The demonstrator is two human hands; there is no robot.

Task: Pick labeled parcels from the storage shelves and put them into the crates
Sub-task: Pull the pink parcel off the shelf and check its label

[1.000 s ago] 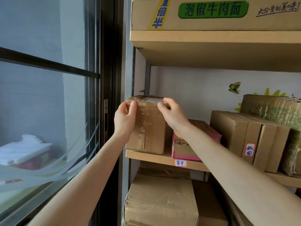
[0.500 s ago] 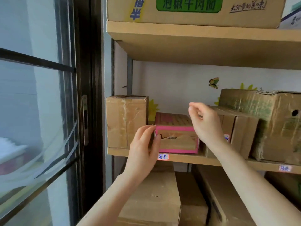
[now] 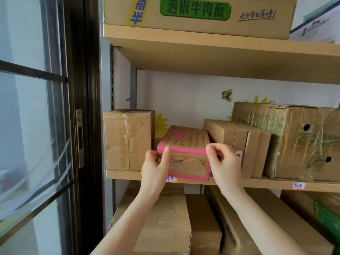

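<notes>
Parcel: pink-edged parcel [image 3: 184,153], front of middle shelf [image 3: 257,184].
Left hand [image 3: 156,168]: we clasp its left corner.
Right hand [image 3: 223,162]: fingers curled on its right corner.
Neighbours: taped box [image 3: 128,138] left.
Progress: we judge parcel gripped, not yet lifted; no crates visible.

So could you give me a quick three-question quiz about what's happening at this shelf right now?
1. True or false: both hands touch the pink-taped box.
2. What stands directly left of that box: A) a tall taped carton, B) a green crate, C) a bottle?
3. Fill in: the box rests on the ___ shelf, below the noodle carton.

Key: 1 true, the left hand and right hand hold its front corners. 2 A. 3 middle.
</notes>
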